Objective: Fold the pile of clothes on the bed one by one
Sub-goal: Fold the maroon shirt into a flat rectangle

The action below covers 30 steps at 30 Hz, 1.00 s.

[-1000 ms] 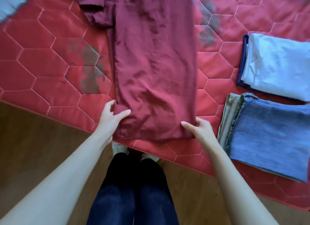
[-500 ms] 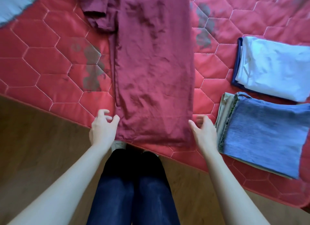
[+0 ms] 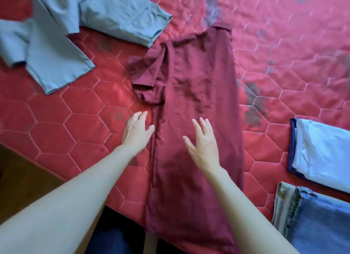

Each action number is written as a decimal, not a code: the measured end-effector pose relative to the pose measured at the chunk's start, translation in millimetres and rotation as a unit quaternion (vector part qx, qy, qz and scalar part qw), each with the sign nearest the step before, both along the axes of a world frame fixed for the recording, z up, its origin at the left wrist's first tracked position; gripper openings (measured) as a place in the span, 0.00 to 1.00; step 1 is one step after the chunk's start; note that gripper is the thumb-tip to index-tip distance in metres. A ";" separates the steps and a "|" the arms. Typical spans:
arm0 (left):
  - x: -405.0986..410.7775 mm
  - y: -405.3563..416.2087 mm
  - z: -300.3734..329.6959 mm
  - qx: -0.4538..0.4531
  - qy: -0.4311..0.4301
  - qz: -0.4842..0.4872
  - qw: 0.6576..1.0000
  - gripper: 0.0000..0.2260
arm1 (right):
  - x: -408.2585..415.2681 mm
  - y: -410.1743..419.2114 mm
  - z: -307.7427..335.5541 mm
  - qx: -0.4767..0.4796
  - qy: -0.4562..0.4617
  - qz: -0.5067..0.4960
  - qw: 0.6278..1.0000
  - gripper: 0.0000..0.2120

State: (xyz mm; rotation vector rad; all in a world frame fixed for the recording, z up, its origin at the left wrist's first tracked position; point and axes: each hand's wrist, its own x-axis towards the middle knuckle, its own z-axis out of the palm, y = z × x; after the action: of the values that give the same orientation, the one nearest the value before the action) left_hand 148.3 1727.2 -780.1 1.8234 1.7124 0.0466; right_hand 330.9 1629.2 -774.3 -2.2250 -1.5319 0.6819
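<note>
A maroon shirt (image 3: 200,94) lies lengthwise on the red quilted bed (image 3: 75,124), folded into a long narrow strip, with one short sleeve sticking out at its upper left. My left hand (image 3: 137,131) is spread flat with straight fingers just left of the shirt's left edge. My right hand (image 3: 203,142) hovers over or rests on the middle of the shirt, fingers straight and apart. Neither hand holds cloth. A grey-blue garment (image 3: 62,32) lies unfolded at the upper left.
Folded clothes are stacked at the right: a white piece over a navy one (image 3: 322,149), and below it a blue denim-like piece over a light patterned one (image 3: 320,225). The bed's near edge runs diagonally; wooden floor (image 3: 20,178) and my dark trousers show below it.
Both hands have let go of the shirt's bottom hem and moved up along it with fingers spread. The view has tilted up, bringing the collar and the grey-blue garment into sight.
</note>
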 end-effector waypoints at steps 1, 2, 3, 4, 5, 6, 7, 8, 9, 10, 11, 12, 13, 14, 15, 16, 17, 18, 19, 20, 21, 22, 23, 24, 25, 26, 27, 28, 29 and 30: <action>-2.5 18.1 0.8 0.019 0.016 -0.019 1.000 0.26 | -7.9 15.7 -2.0 0.004 0.000 0.013 1.000 0.29; -5.1 36.9 1.7 0.036 0.028 -0.038 0.998 0.26 | -16.2 31.3 -4.2 0.008 -0.002 0.024 1.000 0.29; -7.6 56.1 2.2 0.049 0.038 -0.057 0.996 0.26 | -24.9 47.1 -6.5 0.010 -0.003 0.031 0.999 0.30; -9.7 74.6 2.3 0.058 0.045 -0.075 0.994 0.26 | -33.6 62.2 -8.4 0.011 -0.006 0.034 0.999 0.30; -11.6 92.7 1.8 0.067 0.051 -0.093 0.992 0.27 | -42.5 77.4 -10.3 0.011 -0.008 0.034 0.999 0.30; -13.2 110.1 0.6 0.077 0.057 -0.113 0.989 0.27 | -51.4 92.1 -12.2 0.013 -0.010 0.030 0.999 0.31; -14.3 126.6 -1.3 0.086 0.062 -0.138 0.985 0.27 | -60.2 106.5 -14.0 0.013 -0.012 0.024 1.000 0.31; -14.6 141.6 -4.0 0.095 0.066 -0.168 0.979 0.28 | -68.7 120.5 -16.1 0.012 -0.016 0.015 1.000 0.31; -13.6 154.9 -7.4 0.104 0.070 -0.202 0.971 0.28 | -76.8 133.6 -18.4 0.008 -0.021 0.004 1.000 0.31; -12.1 166.6 -11.2 0.107 0.074 -0.233 0.964 0.29 | -84.3 146.3 -21.5 0.000 -0.027 -0.008 1.000 0.31; -9.3 175.9 -15.0 0.106 0.084 -0.260 0.956 0.30 | -90.9 157.5 -25.1 -0.011 -0.034 -0.020 0.999 0.32; -5.4 183.1 -18.4 0.104 0.099 -0.281 0.949 0.31 | -96.7 166.8 -28.8 -0.024 -0.041 -0.035 0.998 0.33; -0.1 188.6 -21.6 0.107 0.117 -0.294 0.943 0.31 | -101.7 173.9 -32.2 -0.038 -0.047 -0.051 0.997 0.34; 6.1 192.7 -24.5 0.113 0.133 -0.298 0.938 0.31 | -105.7 179.0 -35.3 -0.050 -0.052 -0.069 0.995 0.35; 13.2 196.0 -26.3 0.123 0.142 -0.294 0.937 0.30 | -109.0 182.4 -38.0 -0.054 -0.056 -0.089 0.993 0.35; 20.4 198.9 -27.0 0.133 0.145 -0.282 0.939 0.28 | -112.2 183.9 -40.1 -0.050 -0.062 -0.106 0.991 0.34; 27.0 201.7 -26.6 0.142 0.140 -0.268 0.942 0.26 | -115.8 183.9 -41.7 -0.041 -0.068 -0.119 0.990 0.34; 32.2 204.4 -25.9 0.146 0.135 -0.260 0.945 0.22 | -119.4 182.8 -43.3 -0.032 -0.074 -0.127 0.989 0.33; 35.8 206.9 -25.2 0.147 0.132 -0.259 0.945 0.18 | -122.9 181.5 -44.9 -0.028 -0.081 -0.129 0.988 0.33; 37.6 209.1 -24.9 0.145 0.127 -0.262 0.945 0.15 | -125.9 179.9 -46.9 -0.031 -0.089 -0.124 0.988 0.33; 37.4 211.8 -24.3 0.140 0.113 -0.262 0.948 0.13 | -128.4 177.7 -49.0 -0.038 -0.096 -0.114 0.988 0.34; 35.6 215.9 -22.5 0.132 0.084 -0.252 0.955 0.11 | -129.8 175.4 -50.9 -0.043 -0.102 -0.105 0.988 0.34; 32.6 221.7 -19.4 0.125 0.042 -0.228 0.965 0.10 | -129.9 173.5 -52.8 -0.042 -0.106 -0.100 0.988 0.35; 28.9 229.3 -14.5 0.118 -0.004 -0.194 0.974 0.08 | -129.0 172.3 -54.8 -0.037 -0.111 -0.097 0.988 0.35; 22.9 238.9 -9.1 0.116 -0.045 -0.154 0.980 0.07 | -127.6 171.1 -56.8 -0.033 -0.117 -0.094 0.988 0.35; 14.7 249.8 -5.8 0.121 -0.072 -0.115 0.983 0.07 | -126.4 169.8 -58.9 -0.030 -0.123 -0.088 0.988 0.36; 5.3 261.0 -5.4 0.124 -0.082 -0.087 0.985 0.06 | -125.6 168.4 -61.0 -0.029 -0.129 -0.081 0.988 0.36; -4.0 271.1 -7.1 0.114 -0.073 -0.078 0.988 0.06 | -125.2 167.1 -62.6 -0.029 -0.136 -0.073 0.988 0.36; -12.3 278.5 -11.0 0.087 -0.048 -0.084 0.991 0.06 | -125.1 166.4 -63.9 -0.030 -0.144 -0.066 0.987 0.36; -19.9 283.5 -16.6 0.048 -0.025 -0.095 0.994 0.06 | -125.4 165.7 -65.0 -0.032 -0.151 -0.061 0.986 0.36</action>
State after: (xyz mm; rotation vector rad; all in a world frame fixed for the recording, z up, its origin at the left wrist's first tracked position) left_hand 128.3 2010.7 -796.7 2.0305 1.5193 0.0953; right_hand 205.5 1794.9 -839.3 -2.5401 -1.5074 0.3732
